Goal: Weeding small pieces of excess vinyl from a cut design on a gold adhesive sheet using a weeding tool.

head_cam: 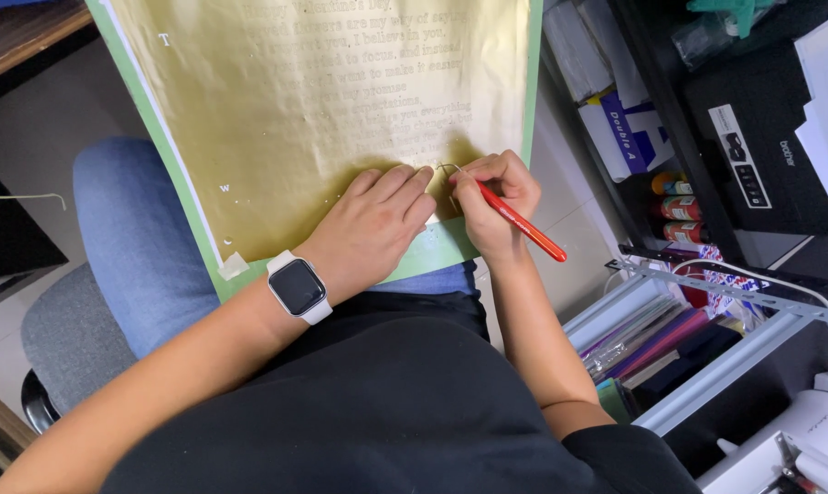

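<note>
- Fingers of the right hand pinch a red-handled hook tool, its wire tip touching a gold sheet.
- Left hand, fingers flat and released, presses the sheet's lower edge just beside the tip.
- Gold sheet lies on a green cutting mat across the person's lap.
- White smartwatch circles the left wrist.
- Metal rack of coloured folders stands to the right.

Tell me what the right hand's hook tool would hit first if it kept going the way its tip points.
The right hand aims the red-handled hook tool up-left, so its tip would probably first meet the gold sheet, right beside the left hand's fingertips. Whether it touches already is unclear.
</note>
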